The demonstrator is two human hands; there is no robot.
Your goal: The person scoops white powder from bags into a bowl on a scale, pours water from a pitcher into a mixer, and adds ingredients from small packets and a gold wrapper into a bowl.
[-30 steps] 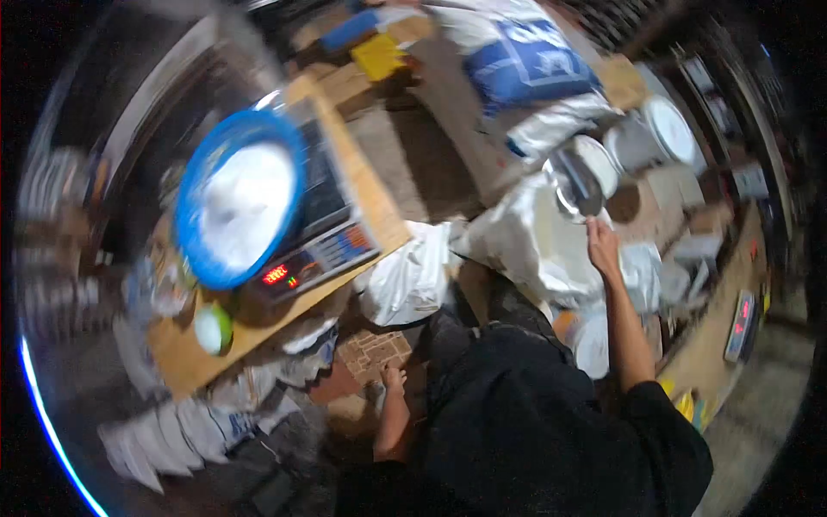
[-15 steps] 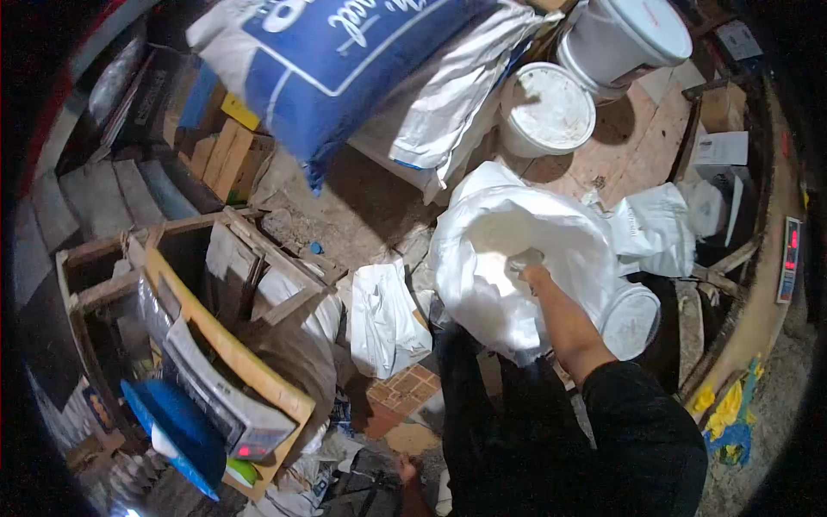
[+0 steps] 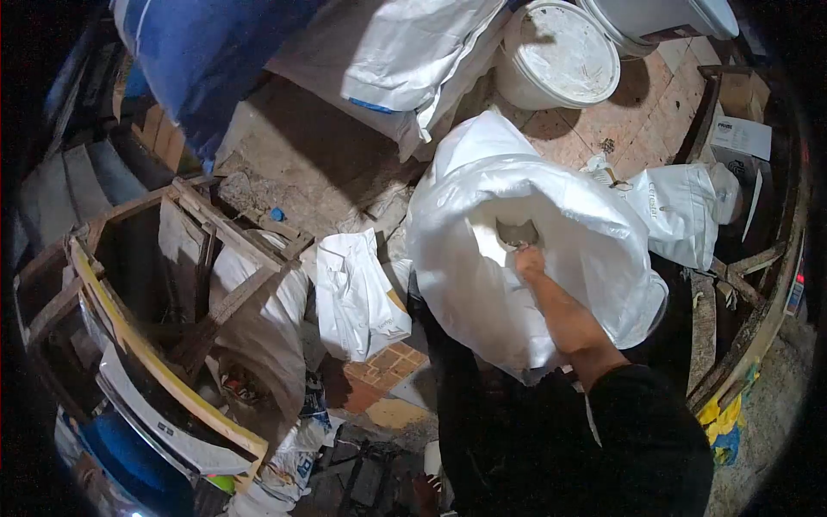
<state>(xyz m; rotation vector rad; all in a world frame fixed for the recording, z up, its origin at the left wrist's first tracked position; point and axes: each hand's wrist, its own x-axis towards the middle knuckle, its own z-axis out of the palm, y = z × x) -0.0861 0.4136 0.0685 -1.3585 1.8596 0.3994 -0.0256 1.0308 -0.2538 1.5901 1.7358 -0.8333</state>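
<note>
The scoop [image 3: 519, 233] is inside the sack [image 3: 448, 250], a bucket [image 3: 564, 56] beyond, the scale [image 3: 159, 409] well left.

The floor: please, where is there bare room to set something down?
Free: bare floor between the blue sack and the white packet, and tiles between the left bucket and the white box. Crowded: the left, around the wooden frame, and the open sack, where the right hand holds a scoop.
</note>
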